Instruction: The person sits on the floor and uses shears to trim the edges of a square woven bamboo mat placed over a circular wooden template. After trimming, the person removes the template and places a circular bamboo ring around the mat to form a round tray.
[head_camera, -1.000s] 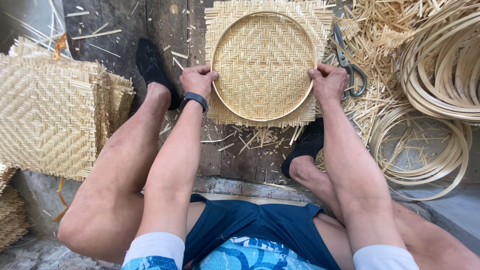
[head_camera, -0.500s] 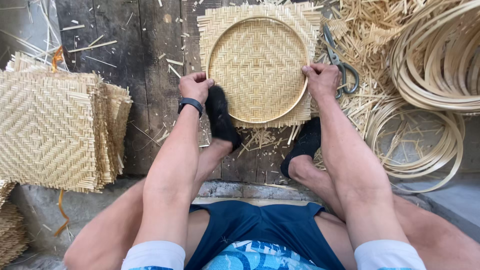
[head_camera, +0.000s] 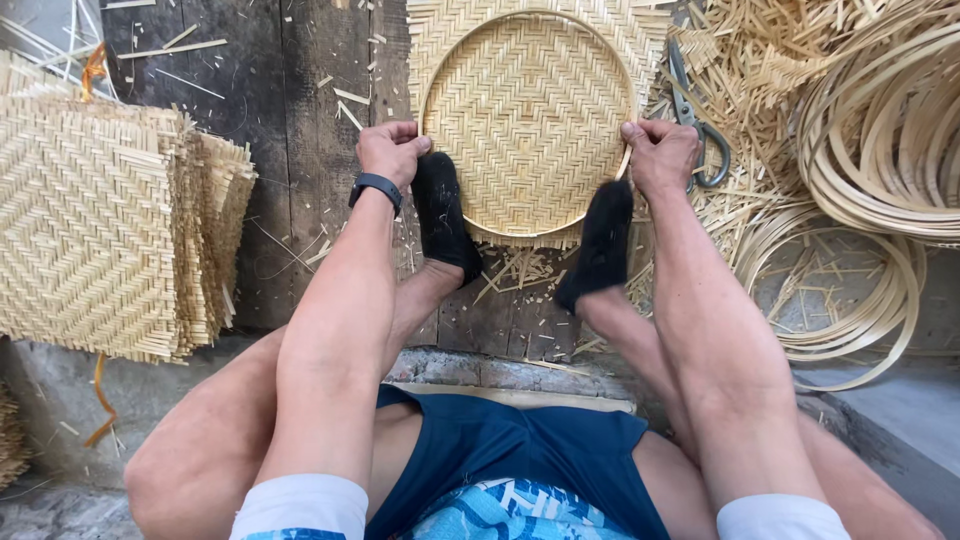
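Here the person sits on the edge of a stone step, legs spread, working on a round woven bamboo tray (head_camera: 527, 120) that lies flat on dark wooden floorboards (head_camera: 300, 120) at the far middle of the scene. The left hand (head_camera: 392, 150) is closed in a fist on the tray's left rim, a dark watch (head_camera: 376, 187) on its wrist; the right hand (head_camera: 660, 155) is closed the same way on the right rim. A bent hoop (head_camera: 432, 75) rings the woven mat, whose square corners stick out beyond it at the far side. Both feet, in black socks, press on the tray's near edge: the left foot (head_camera: 443, 215) just beside the left hand, the right foot (head_camera: 600, 245) just below the right hand. Loose slivers of bamboo (head_camera: 520, 270) lie scattered on the boards near the feet. To the left, a stack of square woven mats (head_camera: 100, 220) stands near the step's edge, well apart from the tray. To the right, a pair of scissors (head_camera: 695, 125) lies just beyond the right hand among split strips, and farther right sit coils of bamboo hoops (head_camera: 880, 130), with more hoops (head_camera: 840, 290) nearer.
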